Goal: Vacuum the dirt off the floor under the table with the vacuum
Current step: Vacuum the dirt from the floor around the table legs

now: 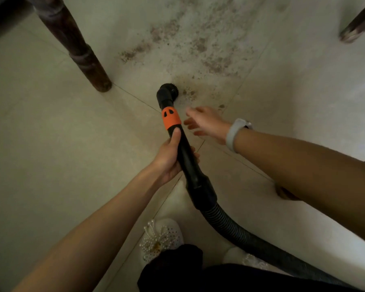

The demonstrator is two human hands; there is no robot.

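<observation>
Down low, closest of all: black trouser legs (198, 275) and two white slippers with pearl bows (161, 239) on pale floor tiles (40, 154). Just past those, a ribbed black vacuum hose (230, 226) curving in from the bottom right, up to a stiff black vacuum tube (185, 157). Left hand (171, 159) wrapped round that tube, thumb pointing up to an orange collar (170, 119). At the tip, a small round brush nozzle (169, 94) down on the floor, right at the near edge of the dirt (198, 43). Brown crumbs and dusty smears spread wide over the tiles beyond the nozzle. Right hand (207, 123) beside the orange collar, blurry, fingers loose and spread, holding nothing, not touching the tube. White band (235, 133) on that wrist. Dark wooden table leg (76, 45) standing at the upper left, another leg tip (356, 26) at the upper right, dirt between the two.
</observation>
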